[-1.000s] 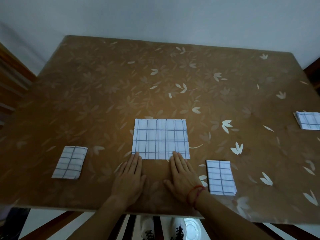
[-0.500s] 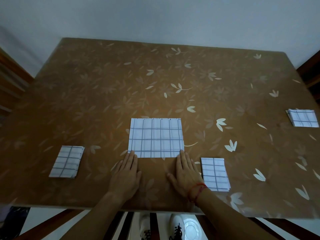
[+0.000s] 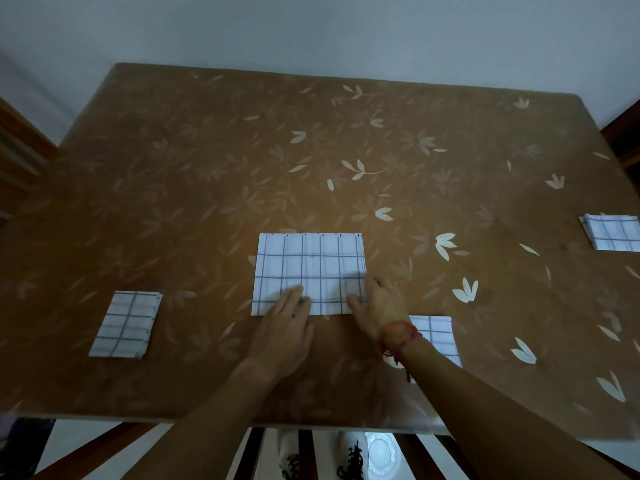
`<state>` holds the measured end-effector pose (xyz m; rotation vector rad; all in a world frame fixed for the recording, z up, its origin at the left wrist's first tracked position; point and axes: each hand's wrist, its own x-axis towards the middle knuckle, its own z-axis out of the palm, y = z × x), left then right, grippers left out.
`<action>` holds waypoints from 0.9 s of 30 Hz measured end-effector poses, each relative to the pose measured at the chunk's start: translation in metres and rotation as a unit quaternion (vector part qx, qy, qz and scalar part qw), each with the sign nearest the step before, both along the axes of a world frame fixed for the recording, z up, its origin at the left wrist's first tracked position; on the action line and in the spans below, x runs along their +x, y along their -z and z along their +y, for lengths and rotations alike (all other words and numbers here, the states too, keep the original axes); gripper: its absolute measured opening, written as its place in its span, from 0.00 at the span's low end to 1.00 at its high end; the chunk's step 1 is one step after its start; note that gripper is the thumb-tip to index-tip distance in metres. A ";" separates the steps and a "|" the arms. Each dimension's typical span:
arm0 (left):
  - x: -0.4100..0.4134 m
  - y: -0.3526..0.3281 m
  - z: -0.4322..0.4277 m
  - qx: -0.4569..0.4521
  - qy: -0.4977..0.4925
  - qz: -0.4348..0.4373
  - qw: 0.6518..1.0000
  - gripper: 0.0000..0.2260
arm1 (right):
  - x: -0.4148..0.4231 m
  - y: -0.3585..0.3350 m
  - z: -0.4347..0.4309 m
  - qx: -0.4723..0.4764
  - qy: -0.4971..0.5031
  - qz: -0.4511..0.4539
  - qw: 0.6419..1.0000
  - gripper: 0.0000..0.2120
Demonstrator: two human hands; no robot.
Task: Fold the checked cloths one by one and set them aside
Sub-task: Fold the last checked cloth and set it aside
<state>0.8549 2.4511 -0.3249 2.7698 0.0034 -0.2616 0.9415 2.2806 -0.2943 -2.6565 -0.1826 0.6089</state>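
A white checked cloth (image 3: pixel 309 263) lies flat and half-folded at the middle of the brown table (image 3: pixel 207 168). My left hand (image 3: pixel 284 327) rests flat with its fingertips on the cloth's near left part. At the near right corner my right hand (image 3: pixel 377 310), with a red string at its wrist, lies on the cloth, fingers curled at the edge. A folded checked cloth (image 3: pixel 126 323) sits to the left. Another folded cloth (image 3: pixel 438 336) lies partly under my right forearm. A small stack of checked cloths (image 3: pixel 611 232) is at the right edge.
The table has a leaf-patterned cover and stands against a pale wall (image 3: pixel 311 32). Wooden furniture shows at the left edge (image 3: pixel 17 157) and right edge (image 3: pixel 623 133). Below the table's near edge I see striped flooring and shoes (image 3: pixel 349 459).
Both hands moved forward from the bare table just before the cloth onto its near edge. The right hand shifted to the cloth's near right corner and curled its fingers.
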 end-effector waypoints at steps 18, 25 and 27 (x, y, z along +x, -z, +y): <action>0.003 0.007 -0.005 -0.007 -0.013 0.038 0.999 0.24 | 0.057 -0.008 0.020 0.164 0.284 0.118 0.937 0.13; 0.002 0.008 -0.005 0.002 -0.011 0.032 0.999 0.24 | 0.074 0.033 0.017 0.201 0.300 0.153 0.920 0.18; 0.002 0.008 -0.005 -0.001 -0.013 0.032 0.999 0.24 | 0.067 0.008 0.024 0.209 0.292 0.145 0.922 0.18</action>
